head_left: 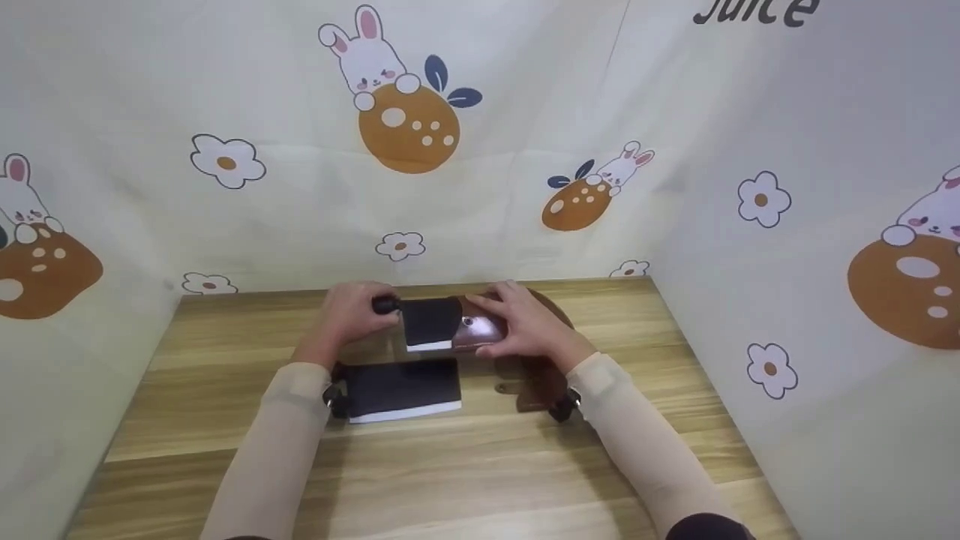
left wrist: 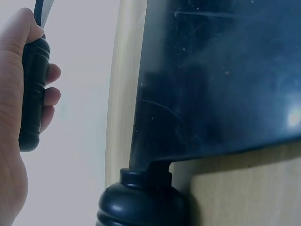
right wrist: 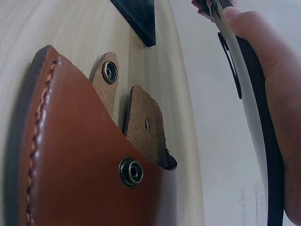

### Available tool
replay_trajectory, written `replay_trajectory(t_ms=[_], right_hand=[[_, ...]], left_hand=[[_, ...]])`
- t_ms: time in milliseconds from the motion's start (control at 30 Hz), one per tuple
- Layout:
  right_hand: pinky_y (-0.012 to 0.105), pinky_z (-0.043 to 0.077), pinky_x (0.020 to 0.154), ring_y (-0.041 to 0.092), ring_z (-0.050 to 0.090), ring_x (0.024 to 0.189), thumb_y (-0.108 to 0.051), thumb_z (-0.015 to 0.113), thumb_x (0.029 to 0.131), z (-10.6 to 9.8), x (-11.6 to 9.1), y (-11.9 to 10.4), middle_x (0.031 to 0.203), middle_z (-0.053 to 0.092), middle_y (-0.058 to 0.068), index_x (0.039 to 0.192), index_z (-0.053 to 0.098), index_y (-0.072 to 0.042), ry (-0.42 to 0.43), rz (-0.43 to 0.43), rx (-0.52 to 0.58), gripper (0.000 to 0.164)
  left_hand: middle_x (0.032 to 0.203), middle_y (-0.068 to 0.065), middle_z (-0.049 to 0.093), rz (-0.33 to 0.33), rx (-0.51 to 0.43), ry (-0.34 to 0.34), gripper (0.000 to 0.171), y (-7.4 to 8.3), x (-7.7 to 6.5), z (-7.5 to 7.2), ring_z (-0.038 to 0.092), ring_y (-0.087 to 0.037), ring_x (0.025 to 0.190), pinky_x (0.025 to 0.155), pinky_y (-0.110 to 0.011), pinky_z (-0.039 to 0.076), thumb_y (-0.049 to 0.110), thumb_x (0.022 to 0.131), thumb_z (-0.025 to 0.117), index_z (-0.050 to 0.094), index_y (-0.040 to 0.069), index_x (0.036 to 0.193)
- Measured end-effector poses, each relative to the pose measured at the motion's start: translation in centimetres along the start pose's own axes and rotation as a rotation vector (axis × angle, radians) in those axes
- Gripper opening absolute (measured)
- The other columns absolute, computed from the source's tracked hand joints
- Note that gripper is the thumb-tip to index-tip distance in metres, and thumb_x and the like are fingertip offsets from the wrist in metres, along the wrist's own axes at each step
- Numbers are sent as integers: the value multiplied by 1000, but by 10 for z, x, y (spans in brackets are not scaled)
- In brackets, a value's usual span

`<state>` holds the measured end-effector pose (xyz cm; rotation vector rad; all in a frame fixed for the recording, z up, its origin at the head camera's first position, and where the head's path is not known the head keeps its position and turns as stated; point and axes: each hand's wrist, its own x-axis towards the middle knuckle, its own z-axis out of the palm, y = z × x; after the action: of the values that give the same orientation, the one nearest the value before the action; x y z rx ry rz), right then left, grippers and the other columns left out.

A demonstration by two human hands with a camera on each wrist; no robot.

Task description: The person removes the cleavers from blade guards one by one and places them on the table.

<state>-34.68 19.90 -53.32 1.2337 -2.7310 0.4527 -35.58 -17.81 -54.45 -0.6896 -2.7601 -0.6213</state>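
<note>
My left hand (head_left: 351, 313) grips the black handle (head_left: 385, 304) of a black-bladed cleaver (head_left: 430, 324) held above the far part of the wooden table (head_left: 465, 465). My right hand (head_left: 525, 324) holds a brown leather sheath (head_left: 480, 331) against the blade's right end. In the left wrist view the fingers of the left hand (left wrist: 14, 117) curl round the handle (left wrist: 30, 94). The right wrist view shows my right hand (right wrist: 277, 94) along the blade's pale edge (right wrist: 249, 113).
A second black cleaver (head_left: 402, 388) lies flat on the table by my left wrist; its blade (left wrist: 221, 75) and handle (left wrist: 141, 202) fill the left wrist view. A second brown leather sheath (head_left: 537, 381) with snap straps (right wrist: 146, 127) lies under my right wrist. Printed cloth walls (head_left: 465, 150) enclose the table.
</note>
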Motion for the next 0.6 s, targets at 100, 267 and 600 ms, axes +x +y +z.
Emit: replay_trajectory(t_ms=[100,267,600], right_hand=[[45,41,118,26,47,139,-80,78,82,0,0,0,153,53,7,167,50,-29,-8,4,-15,103],[46,41,118,27,47,139,-77,80,83,-1,0,0,154,52,9,167,51,-27,-5,-5,-8,102],[46,42,117,26,48,137,-78,81,82,0,-1,0,154,52,9,167,51,-27,8,-15,1,104]], left_hand=[[108,-4,82,-8,0,-4,41,1,0,-1,71,-29,90,81,-54,55,41,83,80,84,17,116],[106,-4,82,-11,-9,-4,39,3,0,-1,71,-29,89,80,-52,54,40,83,80,84,17,115],[106,-4,82,-16,-28,-9,39,2,-1,-2,70,-28,90,81,-52,55,39,83,81,84,18,116]])
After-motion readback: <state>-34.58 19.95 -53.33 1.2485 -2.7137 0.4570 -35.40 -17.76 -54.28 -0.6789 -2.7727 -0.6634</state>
